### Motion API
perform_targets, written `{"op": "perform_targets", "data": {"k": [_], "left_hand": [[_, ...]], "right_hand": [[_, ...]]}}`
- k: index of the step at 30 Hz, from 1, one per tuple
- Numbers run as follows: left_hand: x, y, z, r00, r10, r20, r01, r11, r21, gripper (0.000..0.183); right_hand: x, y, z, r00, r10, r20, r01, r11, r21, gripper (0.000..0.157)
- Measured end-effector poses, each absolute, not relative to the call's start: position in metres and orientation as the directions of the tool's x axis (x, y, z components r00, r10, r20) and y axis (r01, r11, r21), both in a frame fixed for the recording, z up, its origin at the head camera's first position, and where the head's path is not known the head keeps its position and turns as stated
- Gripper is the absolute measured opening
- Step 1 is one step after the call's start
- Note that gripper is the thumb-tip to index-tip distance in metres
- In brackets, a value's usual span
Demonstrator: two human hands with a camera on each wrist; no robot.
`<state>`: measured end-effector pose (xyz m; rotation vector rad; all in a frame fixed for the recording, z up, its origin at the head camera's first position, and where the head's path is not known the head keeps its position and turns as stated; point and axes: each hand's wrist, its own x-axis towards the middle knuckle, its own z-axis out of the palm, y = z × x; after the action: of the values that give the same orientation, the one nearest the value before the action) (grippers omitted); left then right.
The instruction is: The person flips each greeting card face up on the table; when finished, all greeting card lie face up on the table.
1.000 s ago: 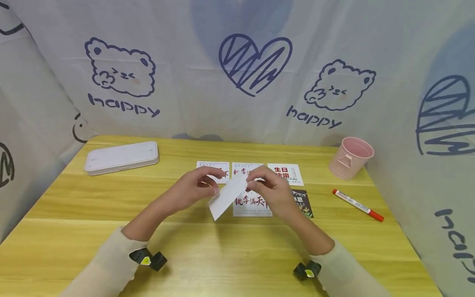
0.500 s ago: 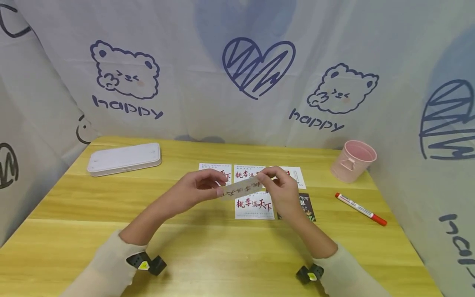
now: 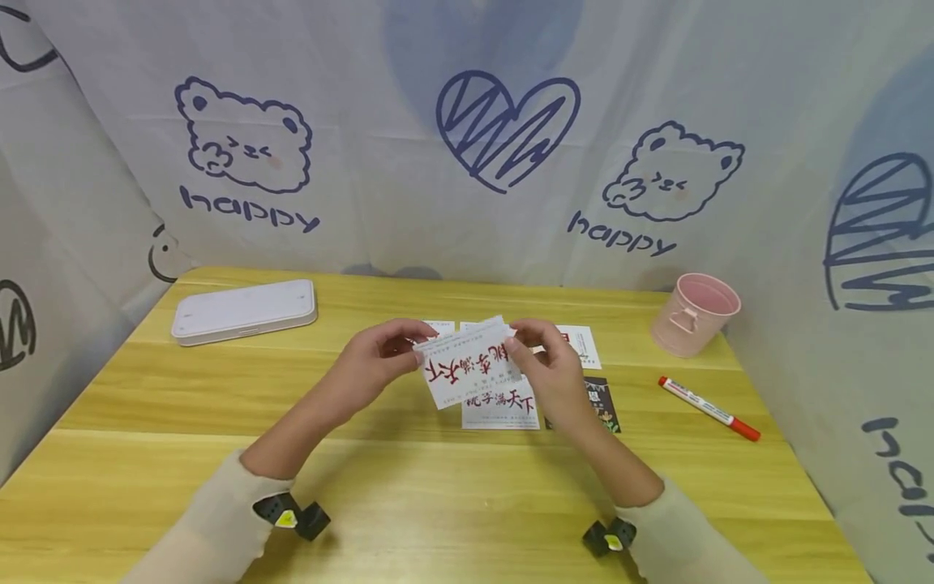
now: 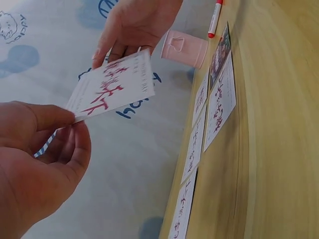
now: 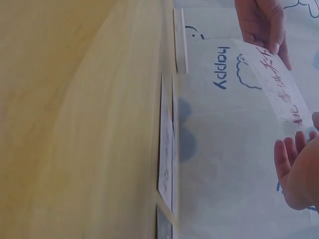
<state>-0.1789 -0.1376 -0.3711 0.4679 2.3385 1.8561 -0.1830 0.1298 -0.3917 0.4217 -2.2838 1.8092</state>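
Above the table, both hands hold a white card printed with red Chinese characters, which read upside down in the head view. My left hand pinches its left end between thumb and fingers. At the other end, my right hand grips it with the thumb on the printed face. A second white edge shows behind its upper right corner. Below lie a similar red-lettered card and a dark card. The back row of cards is partly covered, with a birthday card at its right.
A white flat case lies at the back left of the wooden table. At the right stand a pink cup and, in front of it, a red-capped marker lying down. Printed cloth hangs behind.
The held card has turned over: its blank white side showed first, then it tilted nearly edge-on, and now the red print faces up. Both hands kept their grip at its ends.
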Motion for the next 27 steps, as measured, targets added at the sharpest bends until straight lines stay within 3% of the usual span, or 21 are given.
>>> {"op": "perform_targets", "data": {"k": [7,12,21,27], "left_hand": [[-0.183,-0.136,-0.379,-0.974,0.197,0.113,0.101,-0.072,0.992,0.035],[-0.181,-0.126,-0.384,-0.969,0.219,0.115,0.084,-0.145,0.986,0.037],[-0.173,-0.106,-0.394,-0.955,0.286,0.074,0.045,-0.106,0.993,0.040],[-0.170,-0.102,-0.399,-0.937,0.323,0.132,0.158,0.055,0.986,0.034]], "right_hand": [[-0.188,0.131,-0.398,-0.941,-0.100,0.322,-0.326,0.020,-0.945,0.038],[-0.186,0.128,-0.399,-0.948,-0.115,0.298,-0.301,0.009,-0.954,0.039],[-0.188,0.129,-0.401,-0.942,0.026,0.334,-0.334,-0.019,-0.942,0.042],[-0.190,0.134,-0.397,-0.937,0.092,0.338,-0.336,0.038,-0.941,0.033]]}}
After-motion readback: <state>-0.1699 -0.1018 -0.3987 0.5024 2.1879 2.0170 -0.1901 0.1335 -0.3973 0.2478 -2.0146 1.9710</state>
